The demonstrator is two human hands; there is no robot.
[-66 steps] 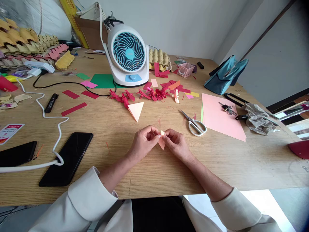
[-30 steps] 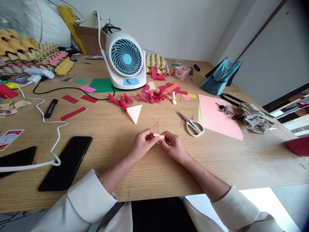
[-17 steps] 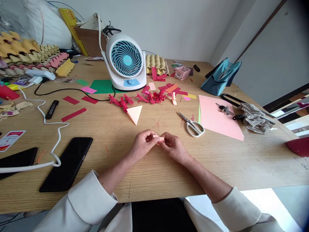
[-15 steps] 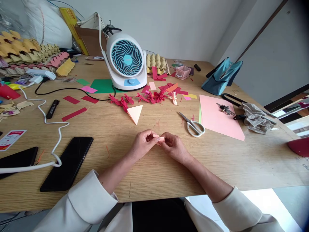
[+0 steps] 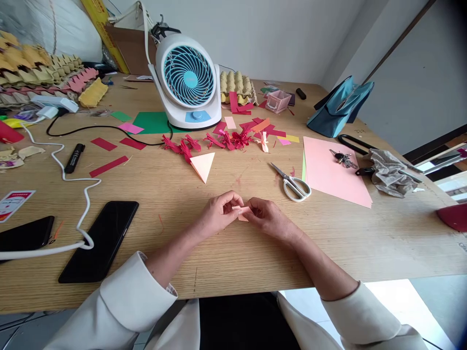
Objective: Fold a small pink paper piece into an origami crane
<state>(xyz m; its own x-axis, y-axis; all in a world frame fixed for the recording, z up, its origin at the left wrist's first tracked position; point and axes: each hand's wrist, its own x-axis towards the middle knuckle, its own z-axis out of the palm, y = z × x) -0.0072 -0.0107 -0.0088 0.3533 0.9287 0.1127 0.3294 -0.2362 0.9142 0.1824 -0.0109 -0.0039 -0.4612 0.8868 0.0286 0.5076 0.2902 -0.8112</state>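
Between my two hands is a small piece of light pink paper [image 5: 242, 211], partly hidden by the fingers. My left hand [image 5: 223, 212] pinches its left side, thumb on top. On the other side my right hand [image 5: 268, 218] grips it, closed, with the fingertips close to the left ones. Beyond the hands lies a pale peach paper triangle [image 5: 204, 166]. Scissors with white handles [image 5: 292, 183] rest to the right, blades slightly apart. Farther back, several crumpled, fringed crimson paper pieces [image 5: 228, 140] and one pale fringed piece [image 5: 263, 141] lie in a row.
A white fan [image 5: 189, 78] stands at the back. Pink sheets [image 5: 333, 170] with keys [image 5: 343, 159] lie right, near a blue bag [image 5: 339, 109]. A black phone [image 5: 100, 240], a white cable [image 5: 88, 204] and a marker [image 5: 75, 158] are on the left. Egg trays [image 5: 239, 87] sit behind.
The pink paper has shifted slightly between my fingers, and a lower flap of it now shows beneath them. The whole view has tilted a little; the other things lie as before.
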